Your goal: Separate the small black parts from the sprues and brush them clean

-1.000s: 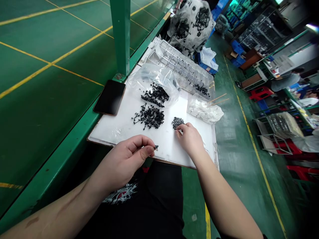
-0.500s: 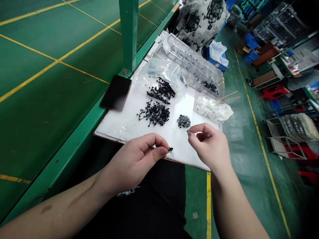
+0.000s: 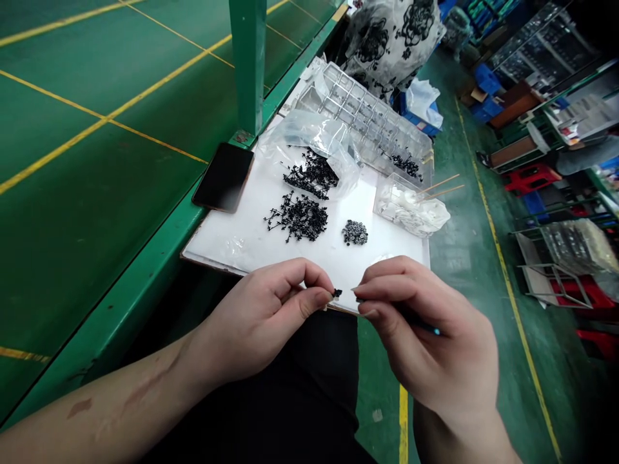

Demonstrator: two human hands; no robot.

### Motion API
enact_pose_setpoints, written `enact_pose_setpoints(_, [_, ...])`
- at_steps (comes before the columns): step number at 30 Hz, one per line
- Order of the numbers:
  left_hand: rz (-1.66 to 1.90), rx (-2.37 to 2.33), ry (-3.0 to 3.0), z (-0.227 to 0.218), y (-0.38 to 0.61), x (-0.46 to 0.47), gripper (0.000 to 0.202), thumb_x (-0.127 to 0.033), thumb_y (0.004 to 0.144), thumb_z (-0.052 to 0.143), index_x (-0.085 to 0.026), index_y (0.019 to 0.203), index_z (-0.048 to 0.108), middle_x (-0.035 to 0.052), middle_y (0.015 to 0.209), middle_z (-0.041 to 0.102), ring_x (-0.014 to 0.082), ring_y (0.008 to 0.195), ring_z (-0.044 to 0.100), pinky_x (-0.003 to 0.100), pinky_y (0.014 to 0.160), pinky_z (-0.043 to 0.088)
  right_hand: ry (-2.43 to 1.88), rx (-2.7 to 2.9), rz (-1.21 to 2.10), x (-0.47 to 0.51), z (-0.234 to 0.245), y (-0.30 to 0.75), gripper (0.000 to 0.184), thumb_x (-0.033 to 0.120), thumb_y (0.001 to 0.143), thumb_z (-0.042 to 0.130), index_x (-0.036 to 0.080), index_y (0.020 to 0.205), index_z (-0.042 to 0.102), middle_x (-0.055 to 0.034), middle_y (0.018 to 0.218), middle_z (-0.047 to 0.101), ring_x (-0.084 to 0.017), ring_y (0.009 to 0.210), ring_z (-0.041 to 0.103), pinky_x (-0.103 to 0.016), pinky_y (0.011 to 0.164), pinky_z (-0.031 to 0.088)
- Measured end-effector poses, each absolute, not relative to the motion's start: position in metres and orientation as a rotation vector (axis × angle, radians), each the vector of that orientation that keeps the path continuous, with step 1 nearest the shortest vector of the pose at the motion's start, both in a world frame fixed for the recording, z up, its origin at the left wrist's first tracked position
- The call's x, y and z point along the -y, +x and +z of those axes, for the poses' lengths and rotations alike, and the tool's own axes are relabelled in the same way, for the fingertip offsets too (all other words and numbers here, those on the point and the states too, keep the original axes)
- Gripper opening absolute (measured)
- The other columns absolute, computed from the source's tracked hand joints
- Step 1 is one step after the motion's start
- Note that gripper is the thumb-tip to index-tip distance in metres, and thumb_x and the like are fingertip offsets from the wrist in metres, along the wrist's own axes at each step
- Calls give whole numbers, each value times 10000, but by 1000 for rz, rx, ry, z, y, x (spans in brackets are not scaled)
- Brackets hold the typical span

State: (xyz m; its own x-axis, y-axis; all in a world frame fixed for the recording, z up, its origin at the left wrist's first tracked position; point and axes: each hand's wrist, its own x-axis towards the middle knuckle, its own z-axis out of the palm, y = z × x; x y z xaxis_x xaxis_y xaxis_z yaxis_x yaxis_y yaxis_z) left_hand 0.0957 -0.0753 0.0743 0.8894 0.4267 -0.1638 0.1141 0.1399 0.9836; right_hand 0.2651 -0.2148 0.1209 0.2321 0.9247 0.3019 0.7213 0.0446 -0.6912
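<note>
My left hand [image 3: 264, 316] is closed in a pinch on a tiny black part [image 3: 336, 293] just over the near edge of the white board [image 3: 242, 241]. My right hand [image 3: 425, 335] is closed too, its fingertips close to that part, and it grips a thin dark tool with a blue tip [image 3: 436, 332]. On the board lie a loose heap of black sprue parts [image 3: 297, 219], a small pile of grey rings [image 3: 354, 232] and an open plastic bag [image 3: 314, 138] with more black parts [image 3: 312, 175].
A dark phone [image 3: 223, 177] lies at the board's left edge by a green post [image 3: 248, 64]. A clear compartment tray [image 3: 362, 119] and a small clear box of white pieces [image 3: 409, 209] stand behind. A person in a flowered top [image 3: 391, 38] sits farther back.
My right hand left the grey ring pile, lifted and came back toward me until its fingertips met the left hand's pinched part. The left hand stayed nearly still.
</note>
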Motion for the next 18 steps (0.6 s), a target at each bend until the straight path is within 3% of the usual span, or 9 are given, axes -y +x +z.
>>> enact_pose_setpoints(12, [315, -429, 1433, 77, 94, 76, 211, -354, 1060, 601, -229, 914, 688, -26, 857, 714, 147, 821, 665, 261, 782, 525, -1711, 1610, 215, 214, 114, 255, 294, 59, 905, 770, 215, 1154, 778, -40, 995, 682, -134, 896, 669, -267, 704, 534])
enact_pose_setpoints(18, [340, -393, 1589, 79, 92, 73, 210, -318, 1075, 560, -218, 937, 682, 5, 939, 753, 166, 865, 693, 268, 794, 531, -1757, 1571, 276, 207, 112, 254, 209, 124, 940, 747, 201, 1132, 777, -49, 1003, 691, -127, 839, 669, -258, 649, 519])
